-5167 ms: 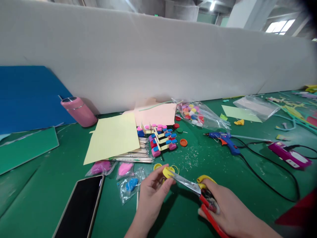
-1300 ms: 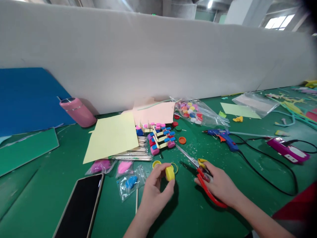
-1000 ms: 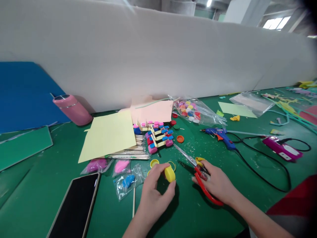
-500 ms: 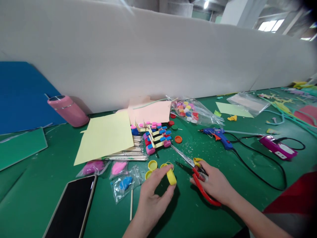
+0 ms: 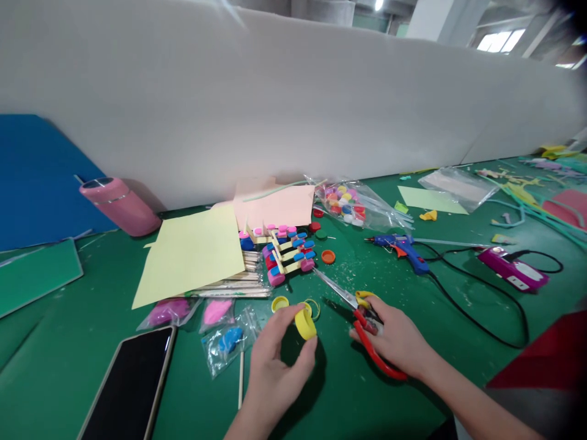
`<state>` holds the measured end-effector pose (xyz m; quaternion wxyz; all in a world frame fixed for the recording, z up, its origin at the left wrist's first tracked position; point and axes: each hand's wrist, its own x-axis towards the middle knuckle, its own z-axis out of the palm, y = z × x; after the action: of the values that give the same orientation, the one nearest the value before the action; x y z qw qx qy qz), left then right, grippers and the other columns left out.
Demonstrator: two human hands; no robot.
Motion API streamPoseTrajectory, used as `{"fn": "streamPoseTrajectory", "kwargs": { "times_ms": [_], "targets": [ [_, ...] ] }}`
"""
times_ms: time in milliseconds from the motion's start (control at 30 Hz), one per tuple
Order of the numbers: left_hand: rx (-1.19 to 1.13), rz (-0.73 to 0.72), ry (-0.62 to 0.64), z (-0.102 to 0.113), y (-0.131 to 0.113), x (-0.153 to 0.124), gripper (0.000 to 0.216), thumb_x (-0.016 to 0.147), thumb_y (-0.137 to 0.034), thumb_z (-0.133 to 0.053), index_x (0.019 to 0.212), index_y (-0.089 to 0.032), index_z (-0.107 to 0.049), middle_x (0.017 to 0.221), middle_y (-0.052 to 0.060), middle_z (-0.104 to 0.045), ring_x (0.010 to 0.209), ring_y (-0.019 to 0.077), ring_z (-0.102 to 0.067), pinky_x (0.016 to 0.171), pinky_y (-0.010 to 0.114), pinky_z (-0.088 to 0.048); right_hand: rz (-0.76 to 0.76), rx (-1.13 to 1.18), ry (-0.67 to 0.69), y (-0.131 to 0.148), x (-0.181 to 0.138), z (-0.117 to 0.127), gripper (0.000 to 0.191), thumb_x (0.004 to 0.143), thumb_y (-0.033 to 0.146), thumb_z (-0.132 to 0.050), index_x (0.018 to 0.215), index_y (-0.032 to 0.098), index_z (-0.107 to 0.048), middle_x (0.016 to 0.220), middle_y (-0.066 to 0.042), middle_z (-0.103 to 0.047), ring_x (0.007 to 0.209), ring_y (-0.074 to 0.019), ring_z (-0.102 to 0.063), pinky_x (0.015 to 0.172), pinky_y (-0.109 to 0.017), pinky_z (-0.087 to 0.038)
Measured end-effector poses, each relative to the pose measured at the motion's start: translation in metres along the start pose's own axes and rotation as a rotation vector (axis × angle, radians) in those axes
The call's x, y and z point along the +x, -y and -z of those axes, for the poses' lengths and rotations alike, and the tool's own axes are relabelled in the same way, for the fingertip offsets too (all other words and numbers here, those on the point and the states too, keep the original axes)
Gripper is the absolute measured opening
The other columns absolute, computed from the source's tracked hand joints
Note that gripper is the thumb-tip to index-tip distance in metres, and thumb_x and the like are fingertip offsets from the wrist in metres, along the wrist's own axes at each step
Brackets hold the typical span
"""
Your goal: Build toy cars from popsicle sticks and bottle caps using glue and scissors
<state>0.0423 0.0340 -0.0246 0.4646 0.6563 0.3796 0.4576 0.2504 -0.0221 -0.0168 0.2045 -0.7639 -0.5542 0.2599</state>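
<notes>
Between the thumb and forefinger of my left hand (image 5: 279, 366) is a yellow bottle cap (image 5: 305, 324), lifted above the table and tilted so its hollow side partly shows. My right hand (image 5: 398, 335) is closed round scissors with red and yellow handles (image 5: 376, 354); their blades (image 5: 334, 287) point away to the upper left and look closed. Just past my left fingers lies another yellow cap (image 5: 279, 304), with a thin ring strip (image 5: 313, 309) beside the held one. Beyond the scissor tips stands a small craft model of sticks with pink, red and blue pieces (image 5: 290, 255).
A blue glue gun (image 5: 403, 249) with its black cord lies right, near a purple power strip (image 5: 512, 269). Left are a phone (image 5: 131, 382), clay bags (image 5: 229, 339), yellow paper (image 5: 195, 256) and a pink tumbler (image 5: 121, 206). A bag of caps (image 5: 343, 201) lies at the back.
My left hand has turned the yellow cap so more of its open side shows, and has shifted slightly left. My right hand with the scissors has stayed nearly still.
</notes>
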Motion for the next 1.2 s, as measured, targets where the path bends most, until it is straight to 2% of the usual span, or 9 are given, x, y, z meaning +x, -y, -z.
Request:
{"fn": "streamPoseTrajectory", "kwargs": {
  "times_ms": [167,267,333,433,533,767,967,1067,1200],
  "targets": [
    [-0.133,0.043,-0.173,0.006,-0.005,0.005,0.027,0.069,-0.018,-0.063,0.096,-0.021,-0.063,0.093,0.005,-0.06,0.085,0.0199,-0.055,0.074,0.027,-0.046,-0.007,0.027,-0.012,0.0,0.001,0.0,0.031,0.066,0.048,-0.061,0.08,0.022,-0.052,0.071,0.0,-0.062,0.062,-0.0191,-0.056,0.053,-0.026,-0.036],
    [-0.124,0.04,-0.293,0.014,-0.009,0.007,0.026,0.071,-0.02,-0.062,0.097,-0.022,-0.061,0.092,0.002,-0.06,0.084,0.0181,-0.056,0.075,0.026,-0.045,0.013,0.055,-0.015,-0.002,0.0,0.001,0.029,0.066,0.047,-0.061,0.078,0.022,-0.052,0.07,0.0,-0.061,0.06,-0.0185,-0.056,0.053,-0.026,-0.037],
    [-0.088,0.017,-0.318,0.022,-0.012,0.005,0.027,0.072,-0.02,-0.06,0.099,-0.021,-0.059,0.094,0.003,-0.059,0.086,0.0186,-0.055,0.076,0.027,-0.044,0.036,0.082,-0.015,-0.004,0.0,0.001,0.026,0.067,0.045,-0.06,0.076,0.022,-0.05,0.068,0.001,-0.061,0.058,-0.0173,-0.055,0.053,-0.026,-0.038],
    [0.085,-0.029,-0.213,0.028,-0.016,-0.002,0.024,0.073,-0.017,-0.058,0.097,-0.02,-0.058,0.09,0.004,-0.059,0.081,0.0181,-0.055,0.072,0.026,-0.045,0.095,0.131,-0.018,-0.004,0.004,0.003,0.018,0.073,0.038,-0.054,0.076,0.021,-0.047,0.067,0.001,-0.059,0.058,-0.015,-0.054,0.052,-0.024,-0.04],
    [0.329,-0.168,-0.056,0.025,-0.016,-0.01,0.025,0.071,-0.014,-0.057,0.095,-0.02,-0.055,0.087,0.005,-0.059,0.079,0.0189,-0.056,0.069,0.027,-0.045,0.186,0.164,-0.018,0.004,0.011,0.002,0.01,0.076,0.028,-0.049,0.081,0.021,-0.044,0.072,0.001,-0.059,0.059,-0.0132,-0.054,0.053,-0.022,-0.041],
    [0.748,-0.468,0.183,0.012,0.001,-0.015,0.029,0.069,-0.012,-0.053,0.097,-0.012,-0.052,0.091,0.013,-0.059,0.086,0.0244,-0.054,0.078,0.04,-0.044,0.4,0.102,0.046,0.033,0.031,-0.026,0.022,0.063,0.014,-0.057,0.082,0.021,-0.047,0.076,0.001,-0.061,0.065,-0.0149,-0.055,0.055,-0.022,-0.037],
    [0.805,-0.382,0.261,0.012,0.003,-0.013,0.021,0.071,-0.013,-0.051,0.091,-0.013,-0.056,0.084,0.01,-0.059,0.081,0.0234,-0.051,0.074,0.041,-0.043,0.423,0.009,0.032,0.034,0.038,-0.043,0.015,0.067,0.019,-0.055,0.081,0.02,-0.048,0.068,-0.001,-0.06,0.06,-0.0176,-0.053,0.051,-0.024,-0.028],
    [0.807,-0.365,0.273,0.012,0.004,-0.012,0.021,0.071,-0.014,-0.05,0.092,-0.013,-0.056,0.085,0.01,-0.059,0.083,0.0237,-0.051,0.076,0.042,-0.042,0.413,0.012,0.037,0.033,0.038,-0.041,0.014,0.069,0.018,-0.052,0.082,0.02,-0.048,0.069,0.0,-0.06,0.06,-0.0165,-0.052,0.052,-0.023,-0.03],
    [0.804,-0.365,0.263,0.013,0.006,-0.012,0.023,0.071,-0.014,-0.05,0.094,-0.013,-0.055,0.091,0.01,-0.059,0.09,0.0248,-0.05,0.082,0.044,-0.038,0.383,0.046,0.055,0.031,0.036,-0.028,0.025,0.064,0.014,-0.054,0.086,0.02,-0.047,0.074,0.001,-0.06,0.062,-0.0147,-0.053,0.054,-0.021,-0.036]
  ]
}}
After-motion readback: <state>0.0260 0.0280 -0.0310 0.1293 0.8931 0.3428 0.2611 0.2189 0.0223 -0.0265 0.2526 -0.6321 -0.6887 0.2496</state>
